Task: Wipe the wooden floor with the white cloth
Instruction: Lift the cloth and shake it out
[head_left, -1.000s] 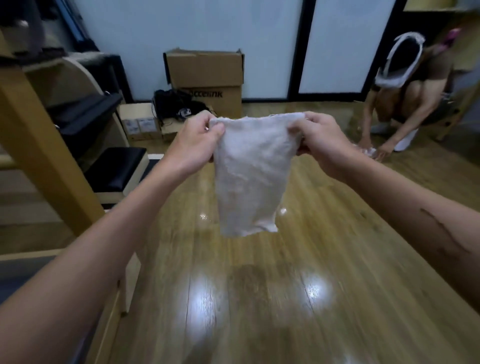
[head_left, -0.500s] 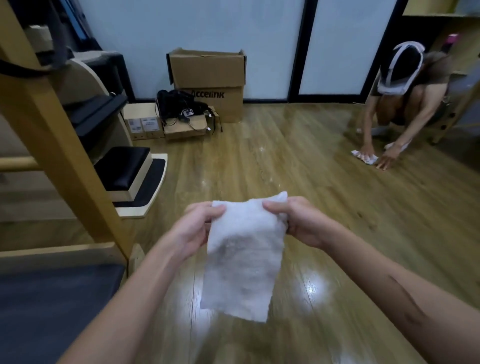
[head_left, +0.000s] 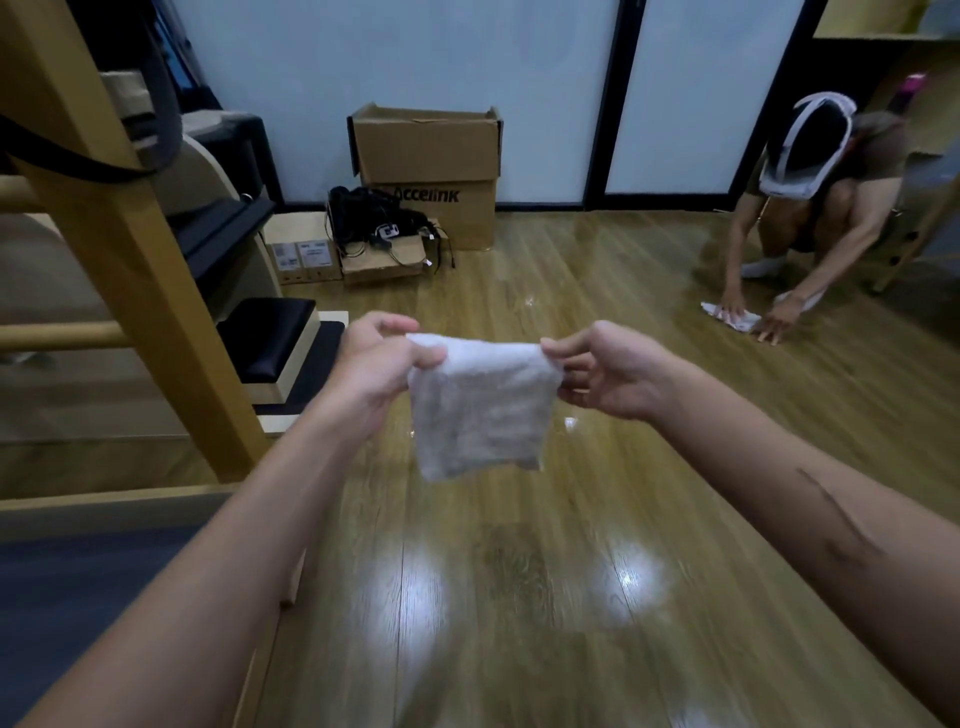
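Pinching the white cloth (head_left: 480, 410) by its top corners, left hand (head_left: 376, 371) & right hand (head_left: 605, 374) hold it above the wooden floor (head_left: 519, 597), w/ both well in front of the Accelink box (head_left: 426, 171). Looks soft, light, limp; prob best bunched under a flat palm.

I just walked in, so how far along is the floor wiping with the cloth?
Done: the cloth is picked up, pinched at its top corners by the left hand and right hand. In hand: it hangs in the air above the floor, not touching it. Left: lowering it and all the wiping. Glare on the boards hides whether any patch is already wiped.
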